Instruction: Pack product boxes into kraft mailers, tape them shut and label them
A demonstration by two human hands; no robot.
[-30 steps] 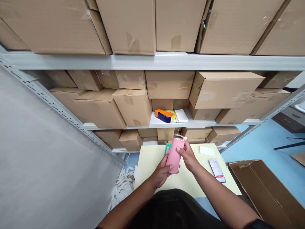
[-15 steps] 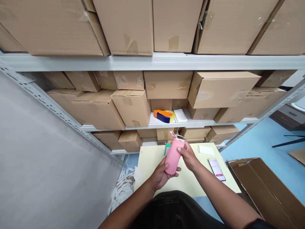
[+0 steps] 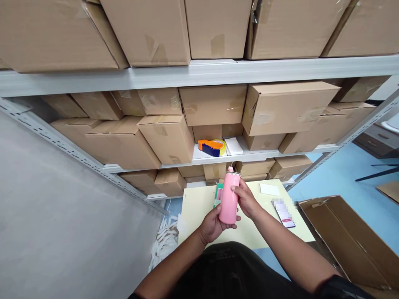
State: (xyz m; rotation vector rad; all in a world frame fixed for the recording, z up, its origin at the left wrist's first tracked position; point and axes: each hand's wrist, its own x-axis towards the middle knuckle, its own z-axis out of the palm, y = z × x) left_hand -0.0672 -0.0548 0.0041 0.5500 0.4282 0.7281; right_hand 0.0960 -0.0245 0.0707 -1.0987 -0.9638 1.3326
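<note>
A pink bottle [image 3: 230, 201] with a shiny metal band near its top and a small pink loop strap is held nearly upright over the pale yellow table [image 3: 199, 199]. My left hand [image 3: 213, 224] cups its lower end, with fingertips showing past its right side. Higher up, my right hand [image 3: 245, 197] grips it from the right, thumb on the front; its other fingers are hidden behind. A green box [image 3: 217, 197] with a pink picture stands partly hidden behind the bottle.
Cardboard boxes [image 3: 215, 104] fill the shelves ahead. A tape dispenser [image 3: 212, 148] and a white stack [image 3: 233, 146] sit on the middle shelf. On the table lie a phone [image 3: 284, 214] and a white card [image 3: 269, 189]. An open carton [image 3: 349, 236] stands at right; white scraps [image 3: 165, 238] are at left.
The bottle has turned from a rightward lean to nearly upright, both hands still on it. The camera view has shifted slightly.
</note>
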